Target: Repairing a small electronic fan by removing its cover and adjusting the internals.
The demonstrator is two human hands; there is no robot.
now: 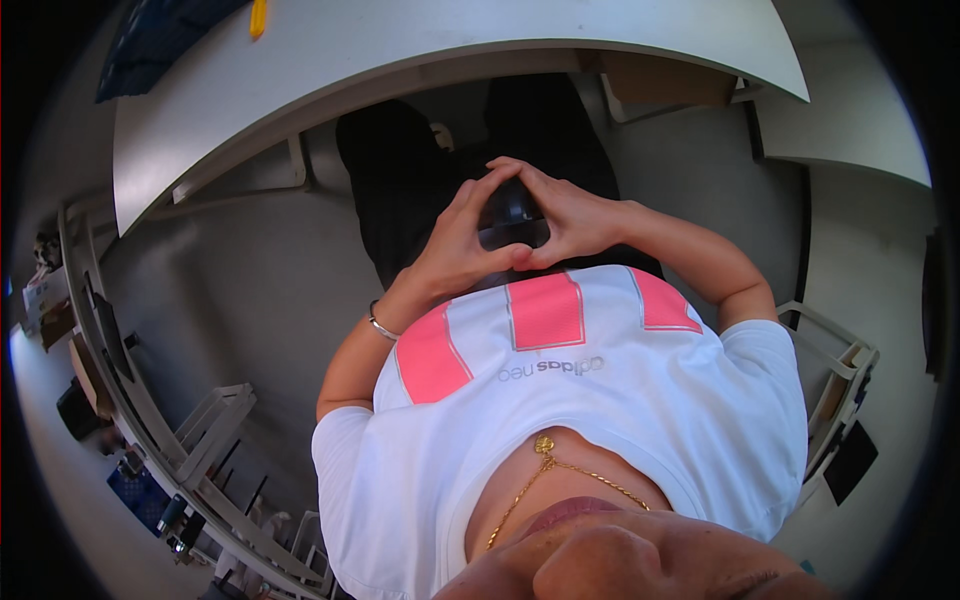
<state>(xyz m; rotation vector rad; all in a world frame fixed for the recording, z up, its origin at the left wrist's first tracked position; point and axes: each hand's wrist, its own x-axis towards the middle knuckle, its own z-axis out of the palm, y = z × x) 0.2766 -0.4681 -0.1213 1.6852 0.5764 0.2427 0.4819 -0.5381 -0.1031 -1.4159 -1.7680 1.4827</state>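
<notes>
Just above the lap, a bare left hand (460, 235) and a bare right hand (575, 220) meet tip to tip, enclosing a wide, diamond-like gap. Both are unclenched: each thumb stands well apart from its fingers, the thumb tips touching nearest the shirt and the fingertips touching on the far side. Neither hand visibly grasps anything. Within the gap shows a glossy black object (510, 208), partly covered by the hands; its full shape, and whether any finger touches it, cannot be told.

One silver-coloured metal bracelet (381, 322) circles the left wrist. One gold-coloured chain necklace with one round pendant (544, 445) lies at the neck, above a white short-sleeved T-shirt (500, 425) bearing three pink panels (545, 312). Two legs in black trousers (385, 150) extend toward a white table (450, 30), whose edge hides their far ends.

On the tabletop, well apart from the hands, lie one small yellow object (258, 18) and one dark blue object (165, 45), both cut by the picture's rim. A brown panel (670, 80) shows beneath the table, and a pale metal frame (130, 380) stands to the left.
</notes>
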